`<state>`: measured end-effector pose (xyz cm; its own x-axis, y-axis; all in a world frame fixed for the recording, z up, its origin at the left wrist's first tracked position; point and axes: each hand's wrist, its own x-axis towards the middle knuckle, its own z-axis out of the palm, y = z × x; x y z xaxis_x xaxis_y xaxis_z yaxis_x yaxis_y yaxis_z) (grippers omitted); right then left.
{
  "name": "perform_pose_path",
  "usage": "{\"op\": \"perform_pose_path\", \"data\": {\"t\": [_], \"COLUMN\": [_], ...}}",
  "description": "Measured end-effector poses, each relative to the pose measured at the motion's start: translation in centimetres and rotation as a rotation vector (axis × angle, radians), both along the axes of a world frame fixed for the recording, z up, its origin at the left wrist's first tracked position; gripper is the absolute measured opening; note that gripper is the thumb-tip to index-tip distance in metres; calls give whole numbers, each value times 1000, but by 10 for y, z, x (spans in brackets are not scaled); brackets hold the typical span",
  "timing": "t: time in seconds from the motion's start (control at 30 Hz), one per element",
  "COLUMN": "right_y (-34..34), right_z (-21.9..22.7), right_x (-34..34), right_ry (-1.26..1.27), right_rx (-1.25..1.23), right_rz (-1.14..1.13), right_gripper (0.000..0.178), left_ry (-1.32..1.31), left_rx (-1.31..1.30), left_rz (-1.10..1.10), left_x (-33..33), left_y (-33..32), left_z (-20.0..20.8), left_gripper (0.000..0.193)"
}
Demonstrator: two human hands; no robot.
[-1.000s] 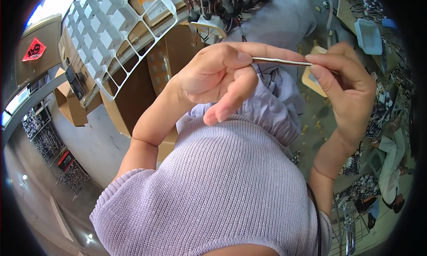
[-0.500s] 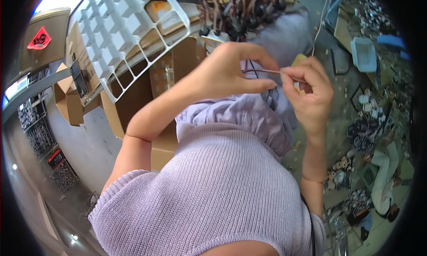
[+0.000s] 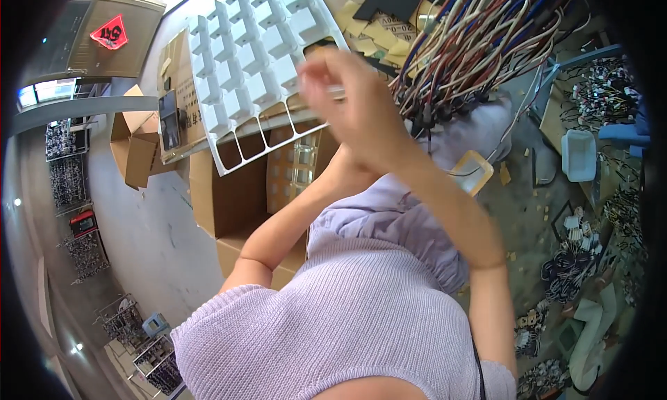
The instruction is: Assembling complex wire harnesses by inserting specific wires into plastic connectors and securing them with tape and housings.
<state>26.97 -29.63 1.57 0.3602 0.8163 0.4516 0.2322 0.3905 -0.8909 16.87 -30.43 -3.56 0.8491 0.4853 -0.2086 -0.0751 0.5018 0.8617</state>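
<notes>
My right arm crosses in front of my body, and my right hand point(image 3: 354, 101) is raised over the near right edge of a white tray point(image 3: 240, 160). Its fingers are smeared by motion, so whether they hold anything is unclear. Behind the right forearm, my left hand point(image 3: 353, 169) shows only its wrist side; its fingers are hidden. White blocks point(image 3: 253, 56) sit in rows in the tray, while its nearest cells are open frames. Right of my hands, a thick bundle of red, white, blue and brown wires point(image 3: 479, 38) lies with dark connectors point(image 3: 434, 111) toward my lap.
Below the tray stands an open cardboard box point(image 3: 236, 191), with another carton point(image 3: 135, 150) to its left. A yellow-rimmed piece point(image 3: 476, 172) lies beside my right forearm. Farther right are a pale blue basin point(image 3: 578, 155) and heaps of cables point(image 3: 604, 87). Yellow scraps point(image 3: 379, 35) lie beyond the tray.
My hands were apart, with the right pinching a thin brown wire near the left. Now the right has swung left across the left toward the tray. The view has shifted, showing more wires.
</notes>
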Motion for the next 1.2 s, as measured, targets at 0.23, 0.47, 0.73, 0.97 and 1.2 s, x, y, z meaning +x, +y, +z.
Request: {"op": "perform_pose_path", "data": {"t": [0.23, 0.47, 0.73, 0.97, 1.2], "right_y": [154, 146, 136, 132, 82], "right_z": [-90, -103, -100, -93, -18], "right_x": [127, 131, 115, 111, 132], "right_ry": [-345, -478, -901, -1076, -204], "right_rx": [-300, -418, -371, -307, -115], "right_rz": [-647, -428, -547, -590, -88], "right_gripper": [9, 5, 9, 7, 15], "left_ry": [225, 224, 251, 199, 240], "left_rx": [527, 385, 363, 614, 1029], "left_rz": [-110, -162, -222, -162, 193], "left_x": [4, 1, 5, 9, -12], "left_y": [23, 26, 20, 20, 58], "left_z": [-11, -10, -2, 0, 42], "left_gripper": [10, 13, 13, 10, 15]}}
